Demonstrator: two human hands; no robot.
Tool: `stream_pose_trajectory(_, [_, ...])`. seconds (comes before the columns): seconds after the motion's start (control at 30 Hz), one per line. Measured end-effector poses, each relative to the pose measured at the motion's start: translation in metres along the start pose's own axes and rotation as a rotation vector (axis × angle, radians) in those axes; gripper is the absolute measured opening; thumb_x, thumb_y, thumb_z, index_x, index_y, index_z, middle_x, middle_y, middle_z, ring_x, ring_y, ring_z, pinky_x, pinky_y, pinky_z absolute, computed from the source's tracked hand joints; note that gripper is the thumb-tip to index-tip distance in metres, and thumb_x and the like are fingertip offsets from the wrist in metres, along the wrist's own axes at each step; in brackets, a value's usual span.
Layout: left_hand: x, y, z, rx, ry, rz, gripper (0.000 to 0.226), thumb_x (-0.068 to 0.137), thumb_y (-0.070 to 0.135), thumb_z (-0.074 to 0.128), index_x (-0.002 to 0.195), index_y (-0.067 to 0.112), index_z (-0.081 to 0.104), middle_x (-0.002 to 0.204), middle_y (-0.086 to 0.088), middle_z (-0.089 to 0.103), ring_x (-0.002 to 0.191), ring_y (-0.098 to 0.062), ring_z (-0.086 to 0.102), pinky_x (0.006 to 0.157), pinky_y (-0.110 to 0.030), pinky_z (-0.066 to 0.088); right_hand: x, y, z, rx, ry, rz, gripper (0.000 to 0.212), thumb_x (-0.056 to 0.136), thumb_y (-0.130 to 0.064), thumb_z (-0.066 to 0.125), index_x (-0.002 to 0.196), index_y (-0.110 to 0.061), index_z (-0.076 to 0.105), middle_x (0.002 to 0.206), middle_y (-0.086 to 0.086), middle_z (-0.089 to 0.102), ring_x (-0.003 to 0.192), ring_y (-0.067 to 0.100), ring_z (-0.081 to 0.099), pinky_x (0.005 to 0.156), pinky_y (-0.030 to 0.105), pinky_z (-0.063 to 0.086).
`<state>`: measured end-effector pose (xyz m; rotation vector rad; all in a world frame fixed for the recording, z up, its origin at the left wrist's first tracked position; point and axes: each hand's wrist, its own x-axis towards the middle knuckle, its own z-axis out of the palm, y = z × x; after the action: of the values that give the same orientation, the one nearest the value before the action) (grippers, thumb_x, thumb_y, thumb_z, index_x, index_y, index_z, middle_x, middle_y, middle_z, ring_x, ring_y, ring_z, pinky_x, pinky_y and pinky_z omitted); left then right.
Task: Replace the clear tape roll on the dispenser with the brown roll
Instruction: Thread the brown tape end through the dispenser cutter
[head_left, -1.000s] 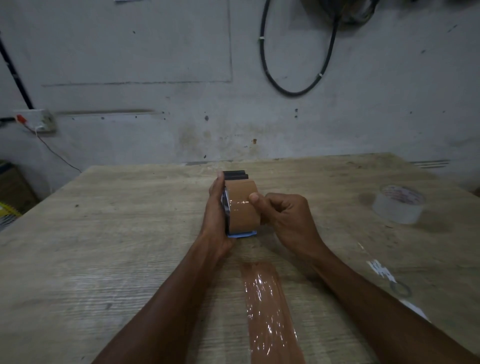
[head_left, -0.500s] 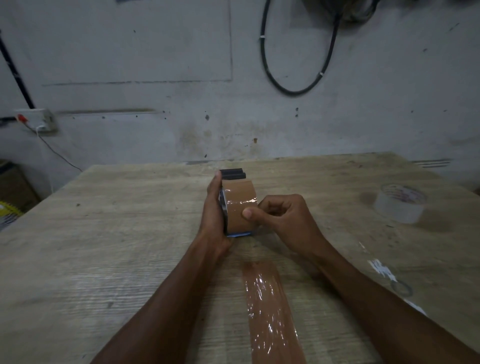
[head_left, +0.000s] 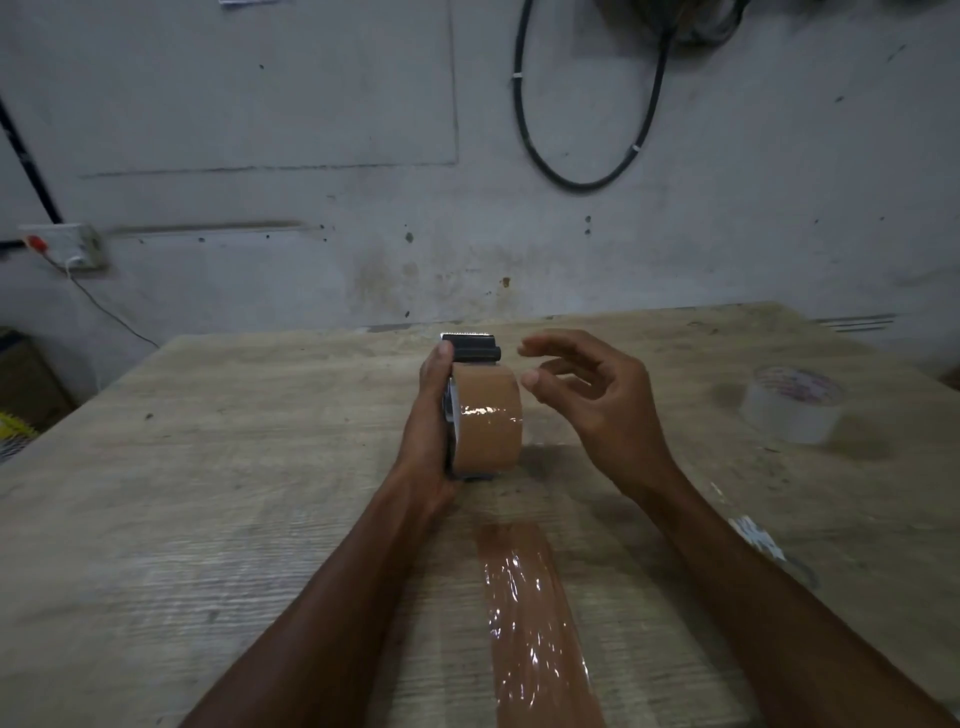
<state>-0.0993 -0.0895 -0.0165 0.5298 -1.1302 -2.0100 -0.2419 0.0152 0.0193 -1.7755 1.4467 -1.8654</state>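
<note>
Left hand (head_left: 428, 421): we are gripping the dispenser (head_left: 470, 349) carrying the brown roll (head_left: 487, 418).
Right hand (head_left: 597, 400): we are hovering beside it, fingers spread, holding nothing.
Clear roll (head_left: 792, 402): sitting near the table's (head_left: 208, 467) right edge.

Brown roll (head_left: 487, 415) on dispenser (head_left: 471, 349) in left hand (head_left: 428, 415), right hand (head_left: 597, 400) apart.

Brown roll (head_left: 487, 415): glossy tan. Dispenser (head_left: 471, 348): black head. Clear tape roll (head_left: 794, 402): translucent white, red print on core. Table (head_left: 208, 467): pale grey-brown woodgrain. Tape strip (head_left: 530, 623): shiny brown
</note>
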Motion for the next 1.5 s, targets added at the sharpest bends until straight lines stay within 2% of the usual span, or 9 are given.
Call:
stream_pose_trajectory(0.2, [0.009,-0.004,-0.004,0.080,0.004,0.025,0.082,0.077,0.073,0.066,0.144,0.028,0.051,0.123,-0.018,0.061,0.092,-0.027,0.066,0.068,-0.041,0.057,0.001,0.001,-0.001,-0.035,-0.033,-0.038,0.025,0.084,-0.010,0.076,0.109,-0.007,0.073,0.103,0.001,0.075,0.088,0.012,0.071,0.077,0.028,0.059])
stream_pose_trajectory(0.37, [0.013,-0.005,-0.007,0.071,0.003,0.020,0.084,0.078,0.073,0.066,0.146,0.027,0.049,0.129,-0.018,0.057,0.093,-0.027,0.066,0.066,-0.039,0.056,0.002,0.001,-0.002,-0.076,-0.008,-0.065,0.021,0.083,-0.012,0.077,0.104,-0.007,0.075,0.098,0.001,0.076,0.086,0.010,0.071,0.075,0.022,0.058])
stream_pose_trajectory(0.57, [0.016,-0.008,-0.010,0.089,-0.013,0.013,0.090,0.074,0.074,0.067,0.148,0.027,0.047,0.138,-0.023,0.053,0.098,-0.028,0.063,0.064,-0.038,0.057,0.003,0.003,-0.001,-0.094,0.014,-0.076,0.018,0.084,-0.011,0.076,0.101,-0.006,0.076,0.094,0.004,0.076,0.086,0.014,0.072,0.075,0.028,0.060])
stream_pose_trajectory(0.73, [0.017,-0.009,-0.012,0.097,-0.024,0.002,0.092,0.072,0.076,0.068,0.147,0.027,0.048,0.136,-0.021,0.055,0.100,-0.029,0.064,0.065,-0.039,0.057,0.003,0.003,-0.002,-0.126,0.017,-0.077,0.015,0.085,-0.014,0.076,0.098,-0.008,0.077,0.092,0.002,0.077,0.085,0.014,0.074,0.075,0.038,0.062])
stream_pose_trajectory(0.9, [0.017,-0.009,-0.012,0.088,-0.024,-0.006,0.088,0.073,0.074,0.068,0.146,0.028,0.050,0.138,-0.023,0.055,0.101,-0.029,0.063,0.067,-0.039,0.057,0.004,0.001,0.000,-0.144,0.050,-0.077,0.012,0.085,-0.014,0.076,0.095,-0.009,0.078,0.089,0.000,0.078,0.082,0.012,0.074,0.073,0.040,0.061])
stream_pose_trajectory(1.07, [0.016,-0.009,-0.012,0.072,-0.022,-0.006,0.087,0.074,0.073,0.069,0.145,0.027,0.050,0.134,-0.021,0.057,0.097,-0.028,0.065,0.066,-0.038,0.057,0.004,0.002,-0.001,-0.187,0.033,-0.120,0.011,0.086,-0.013,0.075,0.096,-0.009,0.078,0.090,0.000,0.077,0.083,0.011,0.073,0.073,0.037,0.061])
stream_pose_trajectory(1.2, [0.016,-0.009,-0.013,0.102,-0.016,-0.003,0.089,0.072,0.074,0.069,0.145,0.027,0.050,0.129,-0.019,0.059,0.097,-0.029,0.066,0.068,-0.040,0.057,0.006,0.001,-0.005,-0.279,-0.030,-0.236,0.011,0.088,-0.014,0.072,0.095,-0.007,0.078,0.090,0.001,0.076,0.083,0.009,0.070,0.071,0.027,0.059])
stream_pose_trajectory(1.4, [0.017,-0.010,-0.011,0.135,-0.029,0.002,0.087,0.076,0.073,0.068,0.145,0.023,0.051,0.142,-0.025,0.054,0.106,-0.033,0.063,0.073,-0.043,0.055,0.007,0.002,-0.009,-0.421,-0.110,-0.290,0.015,0.091,-0.021,0.064,0.090,-0.008,0.071,0.085,0.000,0.069,0.074,0.007,0.061,0.069,0.013,0.050])
stream_pose_trajectory(1.5, [0.013,-0.008,-0.009,0.128,-0.036,0.007,0.083,0.079,0.070,0.066,0.144,0.021,0.051,0.136,-0.025,0.058,0.102,-0.032,0.067,0.072,-0.043,0.056,0.006,0.002,-0.008,-0.386,-0.121,-0.200,0.008,0.092,-0.016,0.064,0.092,-0.010,0.069,0.085,-0.001,0.068,0.076,0.011,0.062,0.069,0.022,0.054])
